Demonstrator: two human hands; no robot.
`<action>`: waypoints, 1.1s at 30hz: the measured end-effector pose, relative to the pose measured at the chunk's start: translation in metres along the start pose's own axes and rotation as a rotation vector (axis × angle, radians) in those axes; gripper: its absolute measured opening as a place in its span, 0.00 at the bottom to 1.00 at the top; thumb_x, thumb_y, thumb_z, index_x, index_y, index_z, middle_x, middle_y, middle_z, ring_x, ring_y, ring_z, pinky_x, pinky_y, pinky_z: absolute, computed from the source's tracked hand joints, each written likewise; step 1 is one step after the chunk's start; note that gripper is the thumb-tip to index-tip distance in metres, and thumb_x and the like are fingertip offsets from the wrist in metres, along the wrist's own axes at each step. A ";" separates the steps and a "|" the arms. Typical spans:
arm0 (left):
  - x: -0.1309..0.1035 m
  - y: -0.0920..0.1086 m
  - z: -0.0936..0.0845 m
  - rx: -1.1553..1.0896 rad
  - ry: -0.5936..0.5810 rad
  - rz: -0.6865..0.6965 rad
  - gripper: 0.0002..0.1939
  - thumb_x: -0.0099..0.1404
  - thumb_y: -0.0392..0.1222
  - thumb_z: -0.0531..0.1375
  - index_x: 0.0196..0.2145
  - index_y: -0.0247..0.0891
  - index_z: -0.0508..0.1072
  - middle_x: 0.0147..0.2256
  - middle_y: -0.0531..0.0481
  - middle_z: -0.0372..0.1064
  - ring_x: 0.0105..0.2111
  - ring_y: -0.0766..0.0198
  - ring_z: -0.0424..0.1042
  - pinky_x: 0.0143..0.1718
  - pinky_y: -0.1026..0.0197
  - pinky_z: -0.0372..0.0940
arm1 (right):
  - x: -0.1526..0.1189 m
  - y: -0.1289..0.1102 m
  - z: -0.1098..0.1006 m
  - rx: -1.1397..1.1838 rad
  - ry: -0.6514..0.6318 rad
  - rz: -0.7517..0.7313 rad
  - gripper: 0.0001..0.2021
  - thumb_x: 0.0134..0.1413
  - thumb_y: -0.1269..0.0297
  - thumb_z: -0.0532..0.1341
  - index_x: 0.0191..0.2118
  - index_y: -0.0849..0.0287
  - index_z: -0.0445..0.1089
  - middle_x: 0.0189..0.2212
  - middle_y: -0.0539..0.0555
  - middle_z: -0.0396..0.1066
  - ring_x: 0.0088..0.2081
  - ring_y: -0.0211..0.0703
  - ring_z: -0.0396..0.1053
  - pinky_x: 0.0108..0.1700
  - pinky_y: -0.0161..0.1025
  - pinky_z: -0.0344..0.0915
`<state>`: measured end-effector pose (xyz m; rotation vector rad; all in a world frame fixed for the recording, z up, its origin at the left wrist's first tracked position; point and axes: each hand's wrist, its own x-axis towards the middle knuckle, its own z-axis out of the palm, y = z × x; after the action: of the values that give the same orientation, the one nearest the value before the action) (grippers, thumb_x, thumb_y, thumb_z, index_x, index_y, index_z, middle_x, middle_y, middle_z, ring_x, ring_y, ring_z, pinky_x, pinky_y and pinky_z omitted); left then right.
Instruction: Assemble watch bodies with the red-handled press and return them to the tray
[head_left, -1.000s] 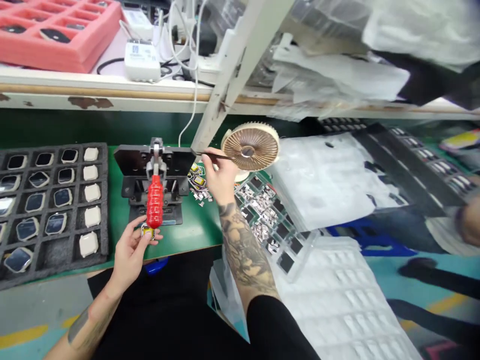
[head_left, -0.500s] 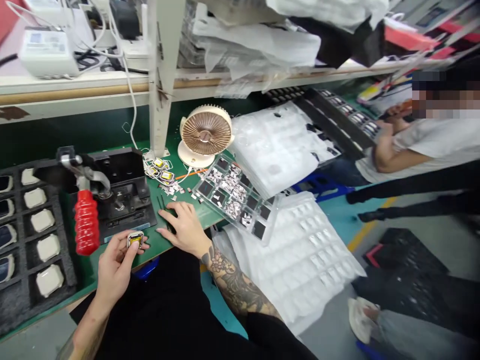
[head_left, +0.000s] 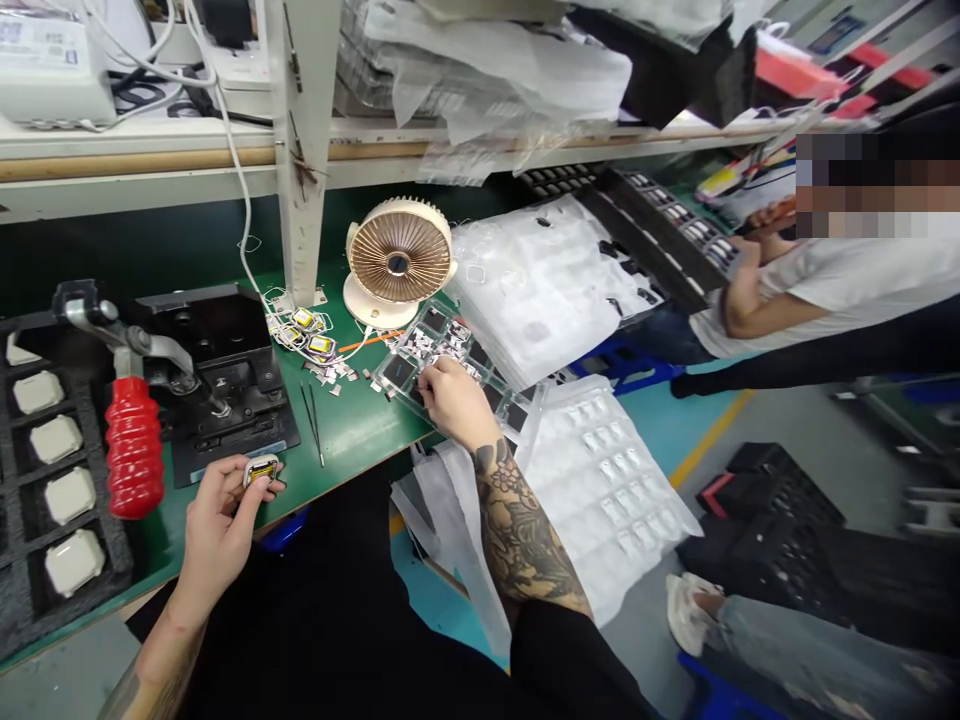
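Observation:
My left hand (head_left: 217,530) is closed around a small square casing (head_left: 262,468), like a watch case, with a yellow part inside. It is held above the front edge of the green table, just before a black clamp fixture (head_left: 247,425). Over a clear compartment tray (head_left: 399,369) of small silvery and dark pieces, my right hand (head_left: 459,400) has its fingers pinched together. Whatever is between those fingertips is hidden. A pair of dark tweezers (head_left: 313,428) lies on the table between my hands.
A red clamp handle (head_left: 135,450) rises at left beside a foam tray (head_left: 19,590) of pale square casings. A fan (head_left: 400,255) stands behind loose wired parts (head_left: 321,346). White sheeted trays (head_left: 547,290) are stacked at right. A seated person (head_left: 765,290) works further right.
My right hand has moved from beside the tweezers, rightward to the compartment tray, and its fingers have closed. My left hand keeps holding the casing. The view has shifted slightly.

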<state>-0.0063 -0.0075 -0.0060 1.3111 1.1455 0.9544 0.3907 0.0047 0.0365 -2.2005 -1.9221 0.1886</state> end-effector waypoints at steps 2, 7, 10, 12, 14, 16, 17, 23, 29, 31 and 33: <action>0.000 0.001 -0.001 0.028 0.017 0.020 0.17 0.73 0.50 0.70 0.53 0.41 0.74 0.43 0.44 0.85 0.38 0.54 0.83 0.40 0.55 0.76 | -0.003 -0.003 -0.003 0.026 0.016 -0.012 0.09 0.65 0.77 0.61 0.35 0.57 0.74 0.37 0.57 0.72 0.40 0.48 0.70 0.46 0.42 0.66; 0.003 0.012 -0.001 0.184 0.003 0.063 0.13 0.73 0.52 0.70 0.46 0.40 0.84 0.38 0.46 0.82 0.32 0.59 0.75 0.35 0.59 0.68 | -0.018 -0.032 -0.014 0.315 0.270 -0.089 0.07 0.69 0.72 0.61 0.44 0.55 0.76 0.39 0.54 0.78 0.39 0.47 0.74 0.46 0.44 0.69; 0.005 0.017 -0.001 0.219 -0.018 0.072 0.14 0.76 0.52 0.66 0.45 0.39 0.85 0.37 0.45 0.82 0.31 0.60 0.72 0.35 0.59 0.65 | -0.025 -0.082 -0.004 0.596 0.320 -0.243 0.10 0.73 0.68 0.61 0.49 0.51 0.80 0.44 0.54 0.79 0.45 0.48 0.77 0.49 0.46 0.73; 0.006 0.020 -0.001 0.215 -0.031 0.085 0.15 0.78 0.51 0.64 0.46 0.39 0.85 0.38 0.45 0.81 0.32 0.59 0.72 0.36 0.59 0.65 | -0.030 -0.121 0.010 0.769 0.267 -0.294 0.11 0.74 0.68 0.63 0.54 0.49 0.80 0.43 0.54 0.80 0.44 0.47 0.78 0.48 0.46 0.75; 0.005 0.021 0.000 0.206 -0.060 0.110 0.14 0.79 0.50 0.62 0.47 0.39 0.84 0.39 0.45 0.81 0.34 0.58 0.74 0.38 0.58 0.66 | -0.035 -0.153 0.025 0.914 0.207 -0.295 0.12 0.72 0.68 0.66 0.56 0.49 0.79 0.40 0.52 0.81 0.41 0.46 0.79 0.47 0.46 0.76; 0.003 0.023 0.001 0.200 -0.071 0.126 0.13 0.80 0.49 0.62 0.46 0.40 0.83 0.39 0.46 0.80 0.36 0.57 0.75 0.40 0.58 0.67 | -0.036 -0.174 0.037 0.986 0.149 -0.327 0.08 0.71 0.68 0.68 0.51 0.50 0.80 0.39 0.52 0.82 0.40 0.46 0.79 0.46 0.47 0.77; 0.003 0.023 0.002 0.200 -0.072 0.129 0.13 0.80 0.49 0.62 0.46 0.41 0.83 0.38 0.47 0.80 0.36 0.57 0.75 0.40 0.58 0.67 | -0.036 -0.180 0.041 0.990 0.122 -0.359 0.07 0.71 0.68 0.68 0.49 0.50 0.81 0.40 0.52 0.82 0.42 0.47 0.80 0.47 0.48 0.77; 0.001 0.024 0.005 0.218 -0.058 0.163 0.13 0.80 0.49 0.62 0.43 0.39 0.81 0.34 0.49 0.75 0.32 0.61 0.70 0.38 0.59 0.65 | -0.024 -0.178 0.042 0.923 0.045 -0.492 0.09 0.70 0.70 0.69 0.49 0.48 0.83 0.43 0.52 0.84 0.43 0.46 0.81 0.48 0.46 0.79; 0.005 0.017 0.002 0.126 -0.016 0.118 0.17 0.77 0.52 0.65 0.35 0.38 0.80 0.26 0.55 0.66 0.26 0.65 0.61 0.31 0.61 0.58 | -0.027 -0.176 0.042 0.859 -0.044 -0.543 0.16 0.67 0.63 0.73 0.58 0.47 0.81 0.54 0.57 0.81 0.54 0.52 0.80 0.57 0.52 0.81; 0.005 0.014 0.000 0.100 -0.007 0.100 0.18 0.78 0.53 0.64 0.35 0.38 0.80 0.26 0.55 0.67 0.26 0.66 0.62 0.30 0.61 0.58 | -0.032 -0.177 0.046 0.831 -0.071 -0.588 0.23 0.67 0.63 0.73 0.65 0.47 0.76 0.59 0.59 0.78 0.60 0.54 0.78 0.62 0.55 0.79; 0.005 0.013 -0.002 0.094 -0.011 0.089 0.18 0.78 0.53 0.64 0.35 0.37 0.80 0.27 0.54 0.69 0.26 0.66 0.63 0.30 0.62 0.59 | -0.036 -0.177 0.053 0.801 -0.029 -0.631 0.26 0.69 0.67 0.70 0.69 0.46 0.72 0.59 0.59 0.78 0.60 0.55 0.78 0.64 0.57 0.78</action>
<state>-0.0059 -0.0014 0.0064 1.4514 1.1428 0.9671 0.2030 -0.0049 0.0269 -1.0507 -1.9627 0.7228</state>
